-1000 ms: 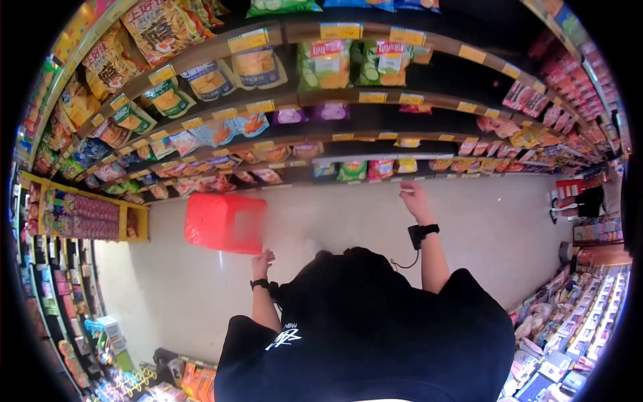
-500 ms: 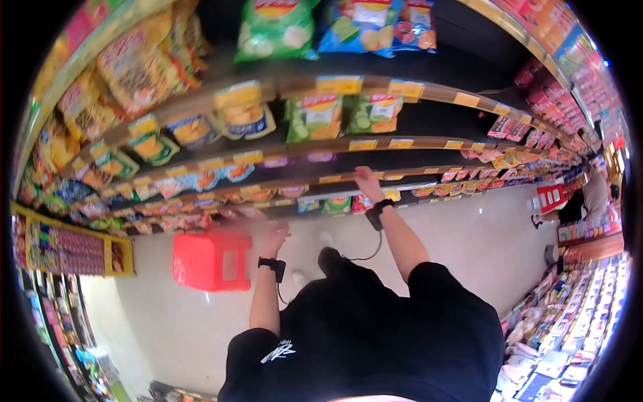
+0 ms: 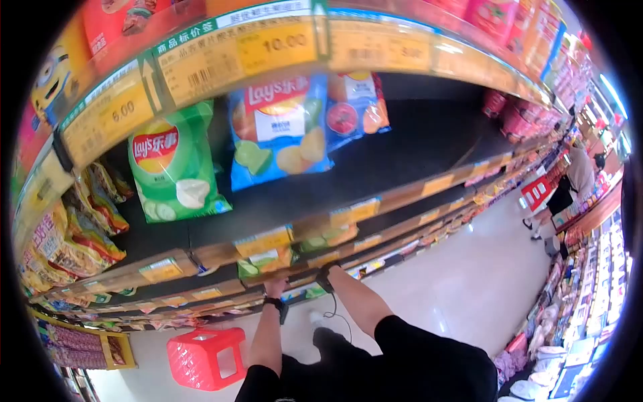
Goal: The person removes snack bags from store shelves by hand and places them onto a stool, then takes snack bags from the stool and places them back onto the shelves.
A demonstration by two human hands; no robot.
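Observation:
My left hand (image 3: 275, 287) reaches in at the edge of a lower snack shelf, just below a green chip bag (image 3: 266, 261). Its fingers are hidden by the shelf edge. My right arm (image 3: 358, 298) stretches toward the same shelf, and past the black wristband (image 3: 325, 277) the hand is out of sight under the ledge. Another green bag (image 3: 328, 237) lies to the right on that shelf. On the shelf above stand a green Lay's bag (image 3: 175, 164), a blue Lay's bag (image 3: 280, 134) and a smaller blue bag (image 3: 358, 107).
A red plastic stool (image 3: 194, 358) stands on the floor at my left. Yellow price tags (image 3: 241, 53) line the near upper shelf edge. A person (image 3: 579, 174) is at the far right beside a red basket (image 3: 536, 193). Goods fill the display (image 3: 562, 348) at right.
My view has come closer to the shelves and the upper chip bags look larger. Both hands, earlier in front of the shelves, now reach in at a lower shelf edge.

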